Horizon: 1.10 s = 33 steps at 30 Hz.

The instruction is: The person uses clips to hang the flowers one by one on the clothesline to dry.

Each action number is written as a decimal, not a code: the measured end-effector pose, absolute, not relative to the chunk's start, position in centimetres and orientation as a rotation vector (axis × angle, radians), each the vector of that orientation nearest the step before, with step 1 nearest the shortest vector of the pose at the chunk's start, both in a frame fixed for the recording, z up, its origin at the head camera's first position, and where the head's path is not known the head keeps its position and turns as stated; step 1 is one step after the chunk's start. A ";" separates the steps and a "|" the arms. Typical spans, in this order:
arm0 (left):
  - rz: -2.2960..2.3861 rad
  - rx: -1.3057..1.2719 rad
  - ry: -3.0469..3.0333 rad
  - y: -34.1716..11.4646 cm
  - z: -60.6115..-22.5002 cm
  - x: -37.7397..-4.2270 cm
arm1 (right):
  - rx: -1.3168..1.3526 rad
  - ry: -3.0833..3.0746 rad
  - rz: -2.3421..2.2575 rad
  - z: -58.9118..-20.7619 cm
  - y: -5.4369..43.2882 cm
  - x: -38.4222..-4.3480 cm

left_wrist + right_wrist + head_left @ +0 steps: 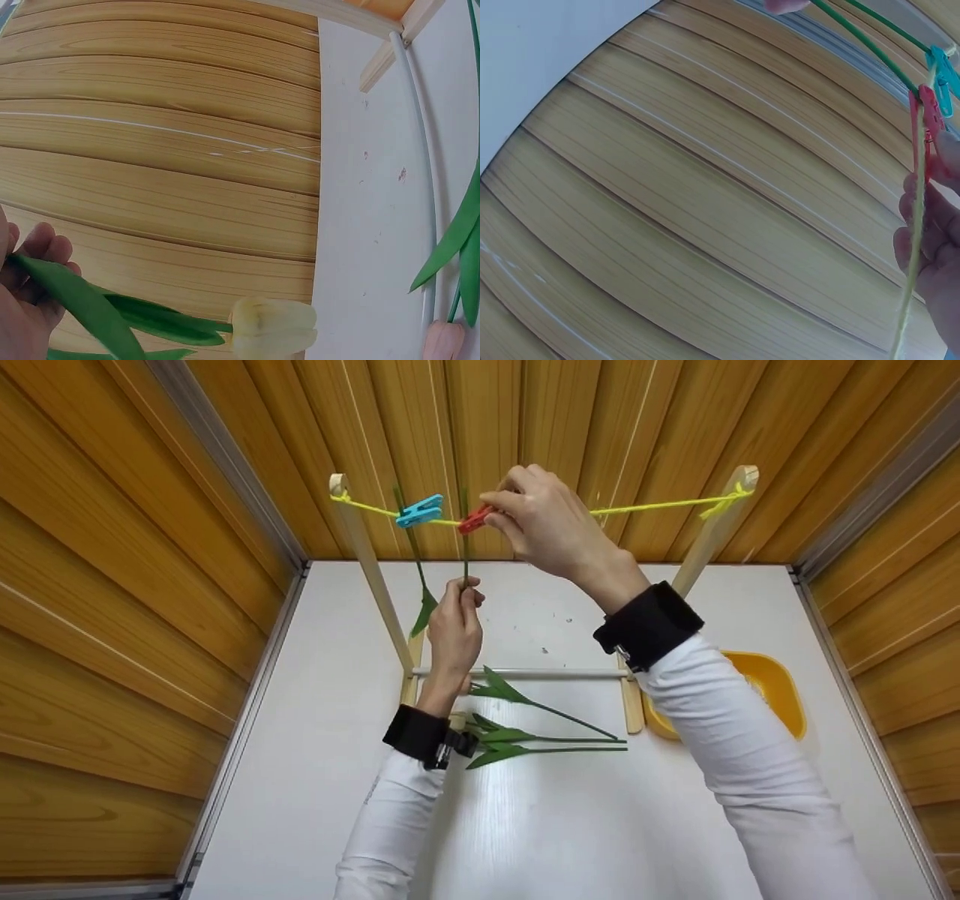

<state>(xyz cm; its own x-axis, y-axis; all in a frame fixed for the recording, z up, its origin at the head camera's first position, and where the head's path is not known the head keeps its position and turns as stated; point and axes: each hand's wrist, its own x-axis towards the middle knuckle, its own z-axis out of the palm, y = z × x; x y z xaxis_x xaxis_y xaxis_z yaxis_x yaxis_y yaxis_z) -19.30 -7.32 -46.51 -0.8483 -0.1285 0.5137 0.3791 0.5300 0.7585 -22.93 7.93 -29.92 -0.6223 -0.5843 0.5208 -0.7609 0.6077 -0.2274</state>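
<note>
My left hand (454, 634) pinches the green stem (466, 555) of an artificial tulip that hangs head down; its cream flower (274, 328) shows in the left wrist view. Above it, my right hand (551, 521) holds a red clothespin (474, 520) between thumb and fingers. The clothespin's tip is at the stem, on a yellow cord (652, 506). Just left of it, a blue clothespin (420, 511) grips the cord and another stem, whose leaf (424, 613) points down. In the right wrist view both stems meet the cord at their clothespins.
The cord is tied between two wooden posts (373, 577) joined low down by a white rod (555, 673). Several green-leaved tulips (517, 735) lie on the white table (540, 825), one with a pink flower (444, 341). A yellow bowl (784, 690) stands at right, partly behind my right sleeve.
</note>
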 end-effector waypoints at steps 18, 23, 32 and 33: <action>-1.284 -0.281 -2.164 -7.8 -46.2 -18.7 | 1.028 -1.988 0.766 -33.2 10.2 -21.2; -1.238 -0.246 -2.144 -8.1 -45.7 -18.4 | 1.041 -1.950 0.760 -33.8 11.4 -20.5; -1.189 -0.258 -2.044 -8.3 -44.9 -17.5 | 0.999 -1.860 0.845 -35.8 13.2 -19.2; -1.188 -0.270 -2.036 -8.2 -44.9 -17.5 | 0.987 -1.851 0.867 -36.2 13.3 -19.0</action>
